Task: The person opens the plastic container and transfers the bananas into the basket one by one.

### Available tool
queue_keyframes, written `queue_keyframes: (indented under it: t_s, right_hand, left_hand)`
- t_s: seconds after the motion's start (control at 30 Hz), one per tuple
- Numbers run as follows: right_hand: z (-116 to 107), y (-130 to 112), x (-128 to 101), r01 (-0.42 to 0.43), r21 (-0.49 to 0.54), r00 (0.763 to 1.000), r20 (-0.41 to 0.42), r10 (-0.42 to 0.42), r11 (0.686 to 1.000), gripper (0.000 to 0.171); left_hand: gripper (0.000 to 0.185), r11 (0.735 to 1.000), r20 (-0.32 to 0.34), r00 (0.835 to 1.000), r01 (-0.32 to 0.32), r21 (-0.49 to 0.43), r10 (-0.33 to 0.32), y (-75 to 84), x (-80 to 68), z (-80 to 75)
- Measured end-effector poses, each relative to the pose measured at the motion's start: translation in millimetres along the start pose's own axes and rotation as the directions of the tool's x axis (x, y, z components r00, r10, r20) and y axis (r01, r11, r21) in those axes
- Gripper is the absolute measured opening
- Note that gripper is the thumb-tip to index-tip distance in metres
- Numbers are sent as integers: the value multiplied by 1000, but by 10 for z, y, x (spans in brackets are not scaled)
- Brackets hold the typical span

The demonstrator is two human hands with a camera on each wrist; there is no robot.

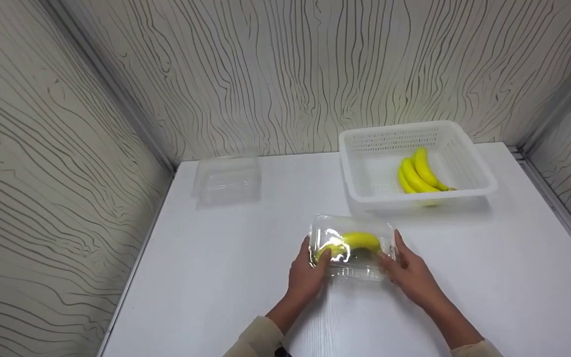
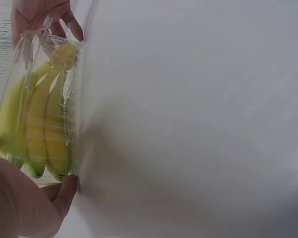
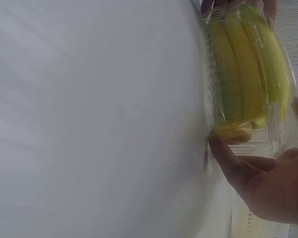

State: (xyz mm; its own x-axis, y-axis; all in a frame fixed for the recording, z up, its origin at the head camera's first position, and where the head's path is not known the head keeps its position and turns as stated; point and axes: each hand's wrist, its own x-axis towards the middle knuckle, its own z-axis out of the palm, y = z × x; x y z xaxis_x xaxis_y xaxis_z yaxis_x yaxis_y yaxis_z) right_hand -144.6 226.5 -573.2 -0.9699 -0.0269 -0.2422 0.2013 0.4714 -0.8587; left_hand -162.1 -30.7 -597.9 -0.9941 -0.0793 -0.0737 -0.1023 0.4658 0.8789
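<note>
Between both hands is a clear plastic clamshell box [image 1: 355, 271] with a bunch of yellow bananas [image 1: 362, 241] inside. My left hand [image 1: 308, 272] grips its left end, thumb on top. At the right end, my right hand [image 1: 414, 277] grips the box the same way. Through the clear wall in the left wrist view, several bananas [image 2: 37, 109] lie side by side, with their joined stem end toward the right hand. The right wrist view shows the fingers curled at the edge of the box [image 3: 280, 134]. Glare on the lid hides part of the fruit.
A white perforated basket [image 1: 419, 197] stands at the back right with more bananas [image 1: 417, 176] in it. Clear plastic packaging [image 1: 228, 181] lies at the back left of the white table [image 1: 206, 263]. Wood-grain patterned walls [image 1: 285, 74] enclose the back and sides.
</note>
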Motion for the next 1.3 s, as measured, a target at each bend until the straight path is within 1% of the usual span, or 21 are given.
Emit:
queue_keyframes:
  t_s: [0.13,0.2,0.37,0.43,0.57,0.77,0.83,1.1,1.2,1.27,1.3]
  right_hand:
    - [-58,40,-21,-13,-12,1000,0,13,1000,93]
    - [-92,57,-37,-34,-24,999,2,34,999,93]
    - [-147,93,-79,-69,-44,998,10,69,997,95]
    - [-154,97,-92,-64,-45,998,12,65,997,95]
    - [-160,91,-110,-58,-45,998,14,58,997,93]
    - [-162,94,-115,-60,-53,998,8,61,997,93]
    - [-164,98,-113,-57,-56,998,11,58,997,93]
    - [-178,128,-74,-67,-39,998,8,68,997,94]
    - [-180,144,-66,-72,-40,997,3,73,997,93]
    - [-185,152,-65,-73,-42,997,2,73,996,92]
    - [-189,153,-65,-72,-48,997,2,72,996,92]
  left_hand:
    - [79,1000,3,1000,-3,-3,3,21,-24,53]
    - [79,1000,13,1000,-11,-6,11,27,-32,75]
    - [81,1000,67,998,-2,-19,3,40,-57,94]
    - [83,1000,92,996,16,-25,-14,42,-70,90]
    - [87,999,126,992,27,-41,-22,27,-89,75]
    - [88,997,171,985,7,-81,7,-31,-78,50]
    - [88,996,184,983,10,-84,6,-40,-71,40]
    - [89,994,208,978,38,-105,-16,-49,-33,46]
    - [90,993,236,972,31,-115,-3,-78,-15,19]
    - [93,992,270,963,11,-122,22,-114,-3,-16]
    - [96,992,293,956,2,-129,36,-134,4,-36]
